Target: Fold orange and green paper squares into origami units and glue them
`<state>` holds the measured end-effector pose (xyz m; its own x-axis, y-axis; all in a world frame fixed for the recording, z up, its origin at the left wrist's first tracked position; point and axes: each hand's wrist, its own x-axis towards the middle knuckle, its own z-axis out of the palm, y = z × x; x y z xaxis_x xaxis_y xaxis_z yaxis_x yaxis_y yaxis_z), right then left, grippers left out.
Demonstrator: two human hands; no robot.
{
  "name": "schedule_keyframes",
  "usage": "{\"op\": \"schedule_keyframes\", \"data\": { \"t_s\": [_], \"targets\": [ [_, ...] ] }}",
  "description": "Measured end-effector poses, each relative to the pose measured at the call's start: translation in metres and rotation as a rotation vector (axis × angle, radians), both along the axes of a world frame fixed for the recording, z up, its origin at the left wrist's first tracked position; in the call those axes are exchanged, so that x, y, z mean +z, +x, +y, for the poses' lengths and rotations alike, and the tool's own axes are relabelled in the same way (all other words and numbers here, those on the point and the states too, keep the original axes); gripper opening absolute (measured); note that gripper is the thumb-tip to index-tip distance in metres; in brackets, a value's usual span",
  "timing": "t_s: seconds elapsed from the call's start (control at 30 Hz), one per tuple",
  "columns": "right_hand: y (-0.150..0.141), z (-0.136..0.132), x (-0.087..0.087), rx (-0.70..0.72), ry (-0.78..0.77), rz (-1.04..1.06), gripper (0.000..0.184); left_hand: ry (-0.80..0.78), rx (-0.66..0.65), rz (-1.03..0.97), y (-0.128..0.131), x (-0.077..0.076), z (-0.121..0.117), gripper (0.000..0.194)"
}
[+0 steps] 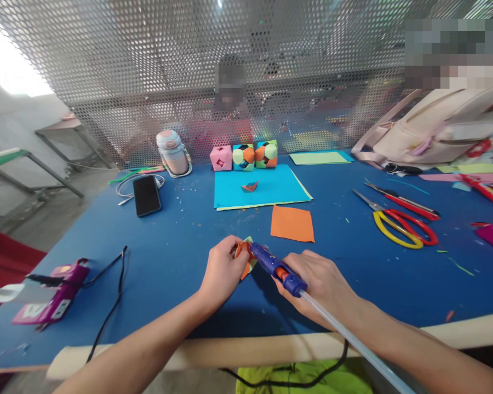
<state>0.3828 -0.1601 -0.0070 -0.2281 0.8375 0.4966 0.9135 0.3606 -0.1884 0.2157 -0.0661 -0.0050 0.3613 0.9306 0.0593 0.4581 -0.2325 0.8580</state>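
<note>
My left hand point(225, 265) pinches a small folded paper piece point(243, 261) in orange and pale green. Wrapped around a blue hot glue gun point(273, 262) is my right hand point(320, 279); a long clear glue stick point(345, 331) sticks out of its back end. The gun's nozzle meets the folded paper, though whether glue is coming out cannot be seen. Just beyond my hands lies a flat orange paper square point(292, 223). Farther back, a small folded paper scrap point(250, 186) rests on blue sheets point(267, 180).
Three folded paper cubes point(244, 157) stand behind the blue sheets. Scissors point(398, 221) and a red cutter point(406, 201) lie at right, near a pale backpack point(431, 126). At left are a phone point(147, 195), a bottle point(173, 153) and a purple power strip point(61, 293) with a black cord.
</note>
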Motion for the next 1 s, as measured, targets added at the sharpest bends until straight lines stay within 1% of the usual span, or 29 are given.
{"op": "schedule_keyframes", "data": {
  "t_s": [0.17, 0.37, 0.53, 0.77, 1.0],
  "targets": [
    [0.0009, -0.0013, -0.0002, -0.032, 0.000, -0.019, 0.017, -0.030, 0.004, -0.001, -0.0005, -0.0007, 0.0009, 0.014],
    [0.0008, -0.0016, -0.0002, -0.008, 0.008, -0.007, 0.016, 0.029, -0.020, 0.013, -0.0002, -0.0020, 0.0006, 0.014],
    [0.0020, -0.0019, -0.0003, -0.028, 0.002, -0.005, 0.018, -0.019, -0.003, -0.013, 0.0002, -0.0007, 0.0005, 0.014],
    [0.0019, -0.0019, 0.0007, 0.001, 0.003, -0.003, 0.016, -0.020, -0.013, -0.035, 0.0003, -0.0024, 0.0001, 0.014],
    [0.0027, -0.0021, 0.0044, -0.024, 0.030, 0.002, 0.017, -0.042, -0.020, -0.050, -0.0012, -0.0030, 0.0008, 0.013]
  ]
}}
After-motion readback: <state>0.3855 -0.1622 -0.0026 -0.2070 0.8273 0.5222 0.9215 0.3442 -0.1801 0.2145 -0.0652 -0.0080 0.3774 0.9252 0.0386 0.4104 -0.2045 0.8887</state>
